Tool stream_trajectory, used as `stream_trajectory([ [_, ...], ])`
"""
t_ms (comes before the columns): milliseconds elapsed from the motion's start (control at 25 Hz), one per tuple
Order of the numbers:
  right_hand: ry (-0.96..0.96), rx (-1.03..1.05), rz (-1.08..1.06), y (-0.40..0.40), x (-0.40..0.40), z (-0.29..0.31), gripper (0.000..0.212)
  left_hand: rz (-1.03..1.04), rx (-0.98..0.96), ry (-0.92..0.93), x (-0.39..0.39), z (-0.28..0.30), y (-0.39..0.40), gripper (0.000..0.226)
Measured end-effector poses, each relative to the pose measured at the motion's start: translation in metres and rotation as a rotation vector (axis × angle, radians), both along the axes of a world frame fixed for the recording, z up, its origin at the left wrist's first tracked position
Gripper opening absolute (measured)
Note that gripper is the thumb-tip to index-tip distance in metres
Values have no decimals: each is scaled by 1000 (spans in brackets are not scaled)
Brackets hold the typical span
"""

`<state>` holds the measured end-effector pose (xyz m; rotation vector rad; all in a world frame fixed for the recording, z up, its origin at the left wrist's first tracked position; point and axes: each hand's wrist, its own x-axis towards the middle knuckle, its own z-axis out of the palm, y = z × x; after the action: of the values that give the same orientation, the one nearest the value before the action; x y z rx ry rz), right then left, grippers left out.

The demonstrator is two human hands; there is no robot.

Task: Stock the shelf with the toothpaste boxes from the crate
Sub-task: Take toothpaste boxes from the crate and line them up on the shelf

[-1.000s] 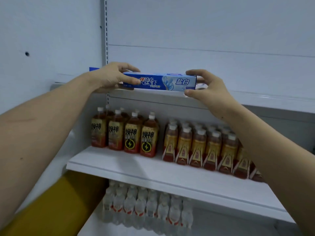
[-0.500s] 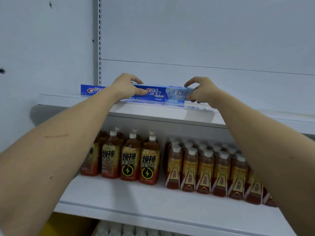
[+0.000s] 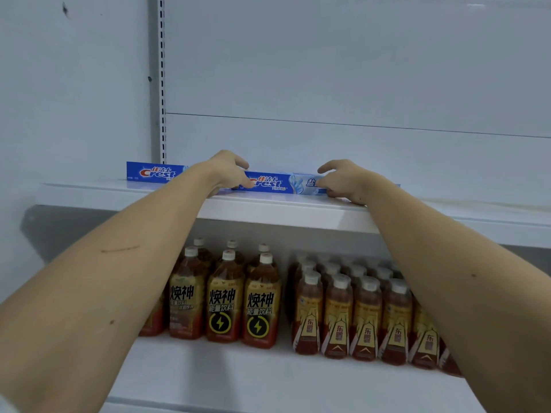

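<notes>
Presently on the upper shelf (image 3: 283, 208): one blue toothpaste box (image 3: 277, 183), lying lengthwise along the shelf near its front edge, logo side facing out. Left hand (image 3: 225, 172): fingers curled over the top of the box's left end, thumb against its front face, gripping it. Right hand (image 3: 343, 180): fingers curled round the box's right end, index finger raised above the top edge, thumb on the front, also gripping it. A second toothpaste box (image 3: 153, 172), same blue print, lies on the same shelf to the left, end-on in line with the first; the left wrist hides whether the two touch. Behind them: a white back panel and a slotted upright rail (image 3: 162, 79). On the lower shelf (image 3: 268, 374): energy drink bottles (image 3: 222, 296) with black lettering and lightning-bolt emblems, standing in rows at left; just beside them at right, amber bottles (image 3: 351, 311) with white caps and gold-and-red labels, standing packed in rows.
</notes>
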<state>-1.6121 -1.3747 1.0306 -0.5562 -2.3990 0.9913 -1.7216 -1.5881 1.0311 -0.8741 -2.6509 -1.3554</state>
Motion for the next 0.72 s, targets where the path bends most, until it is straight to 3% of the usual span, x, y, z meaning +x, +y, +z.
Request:
stream_trajectory([
  [360,-20,-30,77,-8,32,9,46,28,156,-59,32,6,-5,55],
  [520,113,-73,107,-20,59,10,45,41,242,-8,65,11,-6,54],
  [720,261,-246,216,-32,91,-2,50,89,458,-94,114,6,-10,52],
])
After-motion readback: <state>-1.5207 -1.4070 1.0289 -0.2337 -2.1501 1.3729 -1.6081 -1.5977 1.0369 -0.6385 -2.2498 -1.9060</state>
